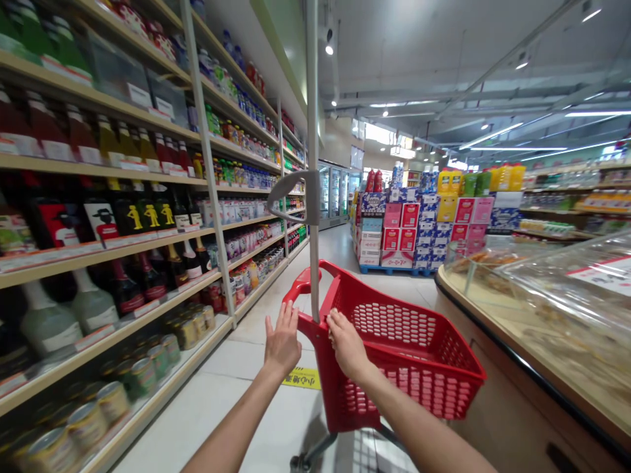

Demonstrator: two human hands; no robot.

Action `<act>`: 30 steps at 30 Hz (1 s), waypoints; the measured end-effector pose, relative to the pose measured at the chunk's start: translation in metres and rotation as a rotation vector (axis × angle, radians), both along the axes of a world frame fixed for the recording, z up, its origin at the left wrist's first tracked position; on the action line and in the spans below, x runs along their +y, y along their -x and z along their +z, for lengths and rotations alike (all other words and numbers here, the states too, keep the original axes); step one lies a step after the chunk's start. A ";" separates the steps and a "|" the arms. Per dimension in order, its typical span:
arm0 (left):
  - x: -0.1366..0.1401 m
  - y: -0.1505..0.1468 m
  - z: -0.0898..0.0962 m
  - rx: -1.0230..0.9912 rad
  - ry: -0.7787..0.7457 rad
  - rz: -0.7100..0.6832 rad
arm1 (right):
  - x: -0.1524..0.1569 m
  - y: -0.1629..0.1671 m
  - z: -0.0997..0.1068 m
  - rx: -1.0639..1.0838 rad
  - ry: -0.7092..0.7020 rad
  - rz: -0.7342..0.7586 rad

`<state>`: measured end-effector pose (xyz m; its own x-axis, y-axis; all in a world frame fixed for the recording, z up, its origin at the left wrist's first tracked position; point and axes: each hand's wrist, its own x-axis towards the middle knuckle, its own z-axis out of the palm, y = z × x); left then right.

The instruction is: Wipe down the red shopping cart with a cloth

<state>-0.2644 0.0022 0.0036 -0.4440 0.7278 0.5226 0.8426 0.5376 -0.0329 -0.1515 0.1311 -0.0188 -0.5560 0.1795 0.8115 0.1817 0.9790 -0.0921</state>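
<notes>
A red plastic shopping cart (399,302) stands in front of me, its perforated basket stretching to the right. A tall metal pole (314,131) with a grey hook-shaped bracket (296,200) rises from its near left corner. My left hand (284,341) lies with fingers stretched out, the fingertips at the cart's red handle (302,284). Just right of the pole, my right hand (346,341) has its fingers curled at the cart's rim; the grip is partly hidden. The basket's visible inside holds no goods.
Shelves (148,243) with bottles and cans line the left side. A glass-covered display counter (532,328) stands close on the right. Ahead is a stack of boxed drinks (399,230) on a blue pallet. A yellow floor sign (303,378) is stuck to the pale tiles.
</notes>
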 end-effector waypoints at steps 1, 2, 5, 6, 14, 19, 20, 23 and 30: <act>0.001 -0.006 -0.003 0.015 -0.042 0.007 | 0.004 -0.008 -0.020 -0.015 0.036 -0.022; 0.002 -0.013 -0.006 0.036 -0.070 -0.006 | 0.012 -0.020 -0.037 -0.027 0.053 -0.042; 0.010 -0.034 -0.015 0.110 -0.044 -0.172 | 0.041 -0.064 -0.068 -0.011 0.057 -0.143; 0.014 -0.040 -0.018 0.125 -0.012 -0.237 | 0.050 -0.077 -0.072 0.013 0.068 -0.200; 0.057 -0.062 -0.028 0.074 0.158 -0.198 | 0.044 -0.097 -0.077 0.022 0.051 -0.115; 0.058 -0.064 -0.031 0.089 0.190 -0.213 | 0.079 -0.168 -0.102 0.039 0.158 -0.468; 0.059 -0.065 -0.032 0.092 0.182 -0.199 | 0.084 -0.178 -0.105 0.041 0.185 -0.533; 0.060 -0.067 -0.035 0.100 0.160 -0.175 | 0.091 -0.187 -0.107 -0.017 0.173 -0.480; 0.059 -0.062 -0.037 0.114 0.140 -0.202 | 0.124 -0.237 -0.115 0.031 0.332 -0.697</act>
<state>-0.2022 0.0608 -0.0338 -0.2266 0.8644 0.4489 0.9189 0.3425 -0.1958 0.0851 0.2555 -0.1334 -0.2031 0.7165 0.6673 0.7388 0.5594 -0.3758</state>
